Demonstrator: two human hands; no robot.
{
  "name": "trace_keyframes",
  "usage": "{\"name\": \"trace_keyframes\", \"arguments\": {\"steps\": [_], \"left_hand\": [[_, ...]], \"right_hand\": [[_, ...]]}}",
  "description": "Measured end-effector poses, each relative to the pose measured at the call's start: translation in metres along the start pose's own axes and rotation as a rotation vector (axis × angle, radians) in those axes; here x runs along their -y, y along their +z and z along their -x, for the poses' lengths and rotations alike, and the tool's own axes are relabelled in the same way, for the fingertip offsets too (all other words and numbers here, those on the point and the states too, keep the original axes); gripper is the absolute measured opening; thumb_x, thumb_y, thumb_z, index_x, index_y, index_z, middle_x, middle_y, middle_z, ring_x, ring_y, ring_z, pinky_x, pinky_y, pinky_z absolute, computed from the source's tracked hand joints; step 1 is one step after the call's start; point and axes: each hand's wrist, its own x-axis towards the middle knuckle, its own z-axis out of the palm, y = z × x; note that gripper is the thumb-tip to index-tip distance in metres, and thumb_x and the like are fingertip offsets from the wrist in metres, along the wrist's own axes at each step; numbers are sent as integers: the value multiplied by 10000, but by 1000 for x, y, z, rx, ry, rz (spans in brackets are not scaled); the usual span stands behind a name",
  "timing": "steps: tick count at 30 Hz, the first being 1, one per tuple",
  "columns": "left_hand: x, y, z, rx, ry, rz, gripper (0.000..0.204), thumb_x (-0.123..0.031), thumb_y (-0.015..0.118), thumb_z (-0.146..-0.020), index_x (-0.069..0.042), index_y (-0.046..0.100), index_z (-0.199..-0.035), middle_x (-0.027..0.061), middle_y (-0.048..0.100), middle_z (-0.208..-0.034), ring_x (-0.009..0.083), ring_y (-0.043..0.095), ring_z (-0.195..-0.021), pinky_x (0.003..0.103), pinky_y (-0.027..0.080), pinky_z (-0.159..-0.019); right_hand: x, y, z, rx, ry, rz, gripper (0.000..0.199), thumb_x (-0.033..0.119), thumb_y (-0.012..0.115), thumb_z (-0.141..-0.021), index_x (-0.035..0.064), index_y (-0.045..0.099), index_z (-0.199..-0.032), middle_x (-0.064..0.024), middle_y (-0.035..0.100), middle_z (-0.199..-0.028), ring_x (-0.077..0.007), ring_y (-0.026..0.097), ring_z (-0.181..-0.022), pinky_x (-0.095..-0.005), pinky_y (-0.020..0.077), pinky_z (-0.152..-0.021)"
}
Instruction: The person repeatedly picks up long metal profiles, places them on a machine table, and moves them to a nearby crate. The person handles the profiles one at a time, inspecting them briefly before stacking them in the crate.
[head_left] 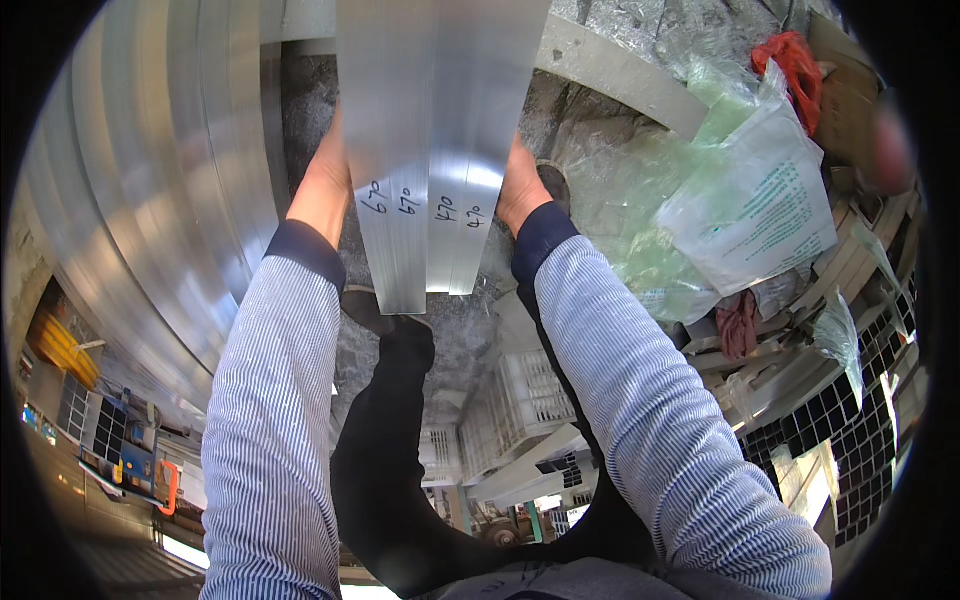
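A bundle of long, flat silvery metal bars [395,255], probably aluminium, runs from the top edge down between my forearms. Handwritten dark marks stand near its closer end, and the bars there finish at slightly different lengths. My left hand [328,180] is against the bundle's left side, and my right hand [519,180] presses its right side. The fingers of both hands are hidden under or behind the metal. The bundle appears held up over the floor, its end above my shoe [375,310].
Wide metal panels [150,170] stand along the left. Plastic wrapping [740,220], a red plastic bag [793,75] and a cardboard box [845,90] lie at the right. White crates [515,400] show past my legs. A black grid rack [850,450] is at the lower right.
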Motion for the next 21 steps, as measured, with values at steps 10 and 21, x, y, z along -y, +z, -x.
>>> {"name": "trace_keyframes", "arguments": {"steps": [10,21], "left_hand": [[-30,15,74,-44,-193,184,664,-593,566,-1056,-74,626,-1466,62,699,-1323,163,618,-1213,355,527,-1032],[-108,36,265,69,58,-163,716,-610,482,-1084,16,669,-1378,140,717,-1330,198,634,-1212,374,467,-1101]], "right_hand": [[-41,12,79,-85,-17,-207,364,365,552,-1089,85,617,-1312,-54,694,-1156,-199,675,-1060,-366,576,-869],[-48,37,286,125,-113,30,410,351,450,-1139,72,566,-1416,-86,661,-1339,-265,619,-1236,-406,525,-1034]]}}
